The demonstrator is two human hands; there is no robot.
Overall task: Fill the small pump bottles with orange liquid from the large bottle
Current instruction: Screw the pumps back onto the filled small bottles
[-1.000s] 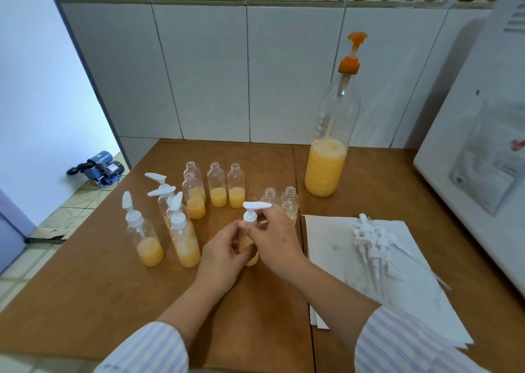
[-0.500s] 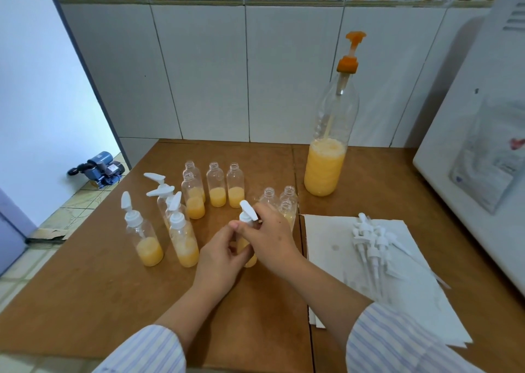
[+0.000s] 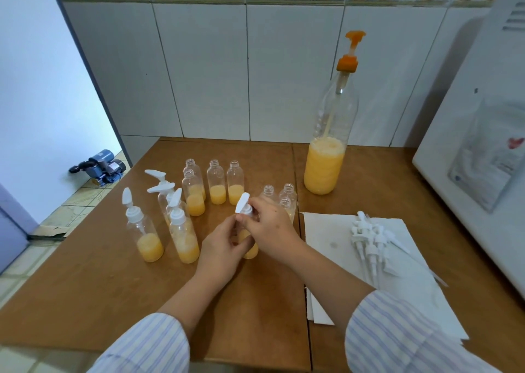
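A small bottle [image 3: 250, 248] part-filled with orange liquid stands at the table's middle. My left hand [image 3: 224, 244] grips its body. My right hand [image 3: 270, 227] pinches the collar of its white pump head [image 3: 243, 203]. The large bottle [image 3: 326, 156] with an orange pump stands at the back right, about a third full. Several capped small bottles [image 3: 181, 230] stand to the left. Several uncapped part-filled ones [image 3: 217, 186] stand behind, and a few clear bottles [image 3: 287, 195] sit just past my right hand.
A pile of loose white pump heads [image 3: 369, 239] lies on white paper [image 3: 335, 236] at the right. A white appliance [image 3: 477, 156] fills the right side. The wooden table [image 3: 113, 287] ends at the left above a tiled floor with a blue pump motor [image 3: 100, 166].
The pump head's spout has swung round from pointing right to pointing up and back as my right hand turns it. My left hand stays on the bottle.
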